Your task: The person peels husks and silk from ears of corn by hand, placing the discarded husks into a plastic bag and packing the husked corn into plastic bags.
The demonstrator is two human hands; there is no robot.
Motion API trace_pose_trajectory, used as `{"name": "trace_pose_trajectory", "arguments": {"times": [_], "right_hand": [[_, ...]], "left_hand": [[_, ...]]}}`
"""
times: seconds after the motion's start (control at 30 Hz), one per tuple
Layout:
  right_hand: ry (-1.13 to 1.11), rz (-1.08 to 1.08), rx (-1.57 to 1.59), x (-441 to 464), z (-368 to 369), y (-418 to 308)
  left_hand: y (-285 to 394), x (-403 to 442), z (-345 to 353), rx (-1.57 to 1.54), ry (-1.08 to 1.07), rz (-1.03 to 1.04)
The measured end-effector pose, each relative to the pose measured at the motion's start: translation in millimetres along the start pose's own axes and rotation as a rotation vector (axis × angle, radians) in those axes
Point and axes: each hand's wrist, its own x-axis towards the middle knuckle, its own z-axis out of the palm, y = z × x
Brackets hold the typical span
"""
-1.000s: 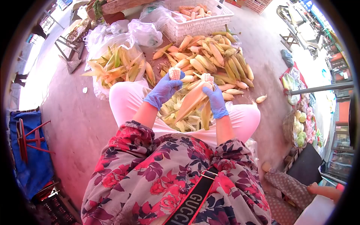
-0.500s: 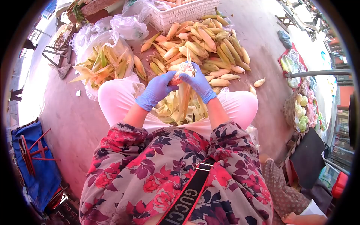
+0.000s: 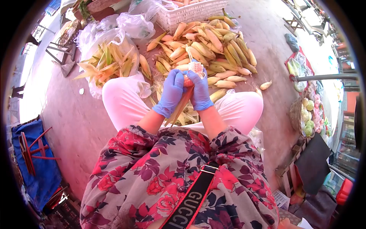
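Both my hands wear blue gloves and meet in front of my lap around one corn cob [image 3: 196, 68]. Pale pink kernels show at its upper end, above my fingers. My left hand [image 3: 171, 93] is closed at the cob's lower part. My right hand [image 3: 201, 91] wraps the cob from the other side, thumb towards the left hand. From between the hands a strip of corn husk [image 3: 180, 107] hangs down towards my lap. The cob's lower end is hidden by the fingers. Loose husks lie between my legs.
Beyond my hands lies a pile of unpeeled corn [image 3: 213, 45], with a white plastic crate [image 3: 171, 19] behind it. A plastic bag of husks [image 3: 108, 61] stands left. A blue cloth with a folded stool [image 3: 36, 160] is at far left; a vegetable basket [image 3: 295, 114] stands right.
My hands have drawn closer together, the left moving up and right along the cob. The hanging husk now slants down to the left. A person's patterned garment at lower right has mostly left view.
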Motion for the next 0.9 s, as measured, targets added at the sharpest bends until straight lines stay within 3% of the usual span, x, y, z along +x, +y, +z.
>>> {"name": "trace_pose_trajectory", "arguments": {"times": [0.07,0.17,0.27,0.37,0.4,0.43,0.5,0.63,0.7,0.73,0.8,0.83,0.9], "right_hand": [[-0.007,-0.065,-0.060,-5.8,9.6,-9.6],[-0.081,-0.112,-0.167,-9.6,15.7,-17.8],[-0.190,-0.157,-0.224,-14.1,24.8,-25.7],[-0.280,-0.011,-0.010,-14.2,28.2,-42.0],[-0.243,0.024,0.023,-10.4,21.7,-42.3],[-0.181,-0.020,-0.084,-5.0,11.4,-41.5],[-0.055,-0.111,-0.286,5.8,-7.8,-38.3],[-0.027,-0.299,-0.579,16.7,-37.1,-28.6],[-0.004,-0.224,-0.750,8.1,-30.4,-26.8],[-0.018,-0.186,-0.853,8.4,-34.2,-16.5],[0.102,-0.085,-0.646,7.8,-31.9,-9.0],[0.136,-0.039,-0.554,15.8,-45.8,-2.0],[0.182,-0.078,-0.522,25.7,-85.5,12.4]], "left_hand": [[18.7,-1.9,3.8,-0.298,-0.024,-0.292],[38.7,4.5,-14.1,-0.635,-0.188,-0.912],[58.9,3.5,-9.8,-0.753,-0.092,-0.955],[27.7,23.9,-37.8,-1.244,-0.372,-0.760],[26.2,34.1,-44.7,-1.041,-0.205,-0.723],[-3.4,46.5,-62.7,-0.819,-0.393,-0.454],[-13.8,47.9,-65.3,-0.009,-0.364,-0.486],[-36.3,45.6,-66.8,0.910,-0.279,0.460],[33.3,17.9,-30.5,0.229,-0.603,-0.018],[21.2,12.0,-20.2,0.337,-0.540,0.111],[-12.7,12.1,-13.6,0.422,-0.423,0.301],[-24.4,10.0,-16.8,0.333,-0.395,0.215],[-57.7,15.4,-31.6,-0.037,-0.339,-0.300]]}}
